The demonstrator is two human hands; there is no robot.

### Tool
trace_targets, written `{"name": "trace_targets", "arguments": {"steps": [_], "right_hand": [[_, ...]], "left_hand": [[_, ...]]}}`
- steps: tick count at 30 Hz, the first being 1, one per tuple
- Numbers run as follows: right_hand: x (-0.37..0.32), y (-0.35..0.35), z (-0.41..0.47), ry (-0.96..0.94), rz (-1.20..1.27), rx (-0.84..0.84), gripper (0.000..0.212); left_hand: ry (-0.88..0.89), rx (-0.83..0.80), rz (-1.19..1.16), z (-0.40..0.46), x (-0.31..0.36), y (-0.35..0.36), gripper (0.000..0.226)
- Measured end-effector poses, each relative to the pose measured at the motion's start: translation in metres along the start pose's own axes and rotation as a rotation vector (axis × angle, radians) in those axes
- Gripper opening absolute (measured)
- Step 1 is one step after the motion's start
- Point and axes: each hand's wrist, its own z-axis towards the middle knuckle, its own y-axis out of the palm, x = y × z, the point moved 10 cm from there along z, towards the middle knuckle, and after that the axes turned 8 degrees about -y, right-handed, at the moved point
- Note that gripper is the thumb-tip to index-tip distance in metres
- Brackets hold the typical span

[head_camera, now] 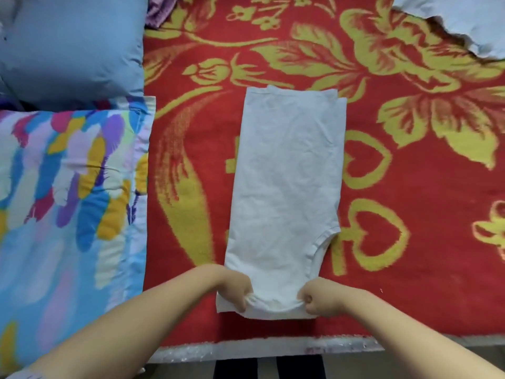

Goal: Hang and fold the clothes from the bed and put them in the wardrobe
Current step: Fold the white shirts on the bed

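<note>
Shirt [287, 181], white and folded into a long strip, lies flat on the red blanket [410, 214] near the bed's front edge; the left hand [236, 292] and right hand [318, 299] each pinch its near end, fingers curled into bunched cloth. Left of it lies a colourful quilt [68, 201] with a blue pillow [71, 47] beyond; a pale cloth [464, 20] sits far right

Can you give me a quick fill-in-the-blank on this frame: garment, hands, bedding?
1. The white garment lies folded into a long strip on a ____ blanket with yellow flowers.
2. The left hand and right hand both pinch the garment's ____ end.
3. The plain blue pillow lies on the person's ____ side.

Missing words: red; near; left
</note>
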Motion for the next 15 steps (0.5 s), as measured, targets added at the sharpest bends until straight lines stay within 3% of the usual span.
{"name": "trace_targets", "arguments": {"steps": [2, 5, 10, 11, 13, 15], "right_hand": [[0.012, -0.039, -0.006, 0.028, 0.103, 0.109, 0.029], [0.048, -0.107, -0.008, 0.118, 0.232, 0.405, 0.027], [0.096, -0.180, 0.011, 0.246, 0.187, 0.769, 0.012], [0.099, -0.188, 0.007, 0.262, 0.164, 0.895, 0.021], [0.083, -0.196, -0.009, 0.194, 0.010, 1.167, 0.031], [0.048, -0.176, -0.010, 0.018, -0.213, 1.228, 0.041]], "left_hand": [[-0.040, 0.062, -0.024, -0.008, -0.013, -0.043, 0.024], [-0.056, 0.282, -0.111, -0.017, -0.033, -0.127, 0.019], [-0.213, 0.890, -0.119, -0.009, -0.064, -0.237, 0.012], [-0.299, 0.998, -0.097, -0.008, -0.070, -0.241, 0.018], [-0.410, 1.178, -0.032, -0.003, -0.075, -0.231, 0.050], [-0.256, 1.364, 0.026, -0.007, -0.057, -0.204, 0.068]]}}
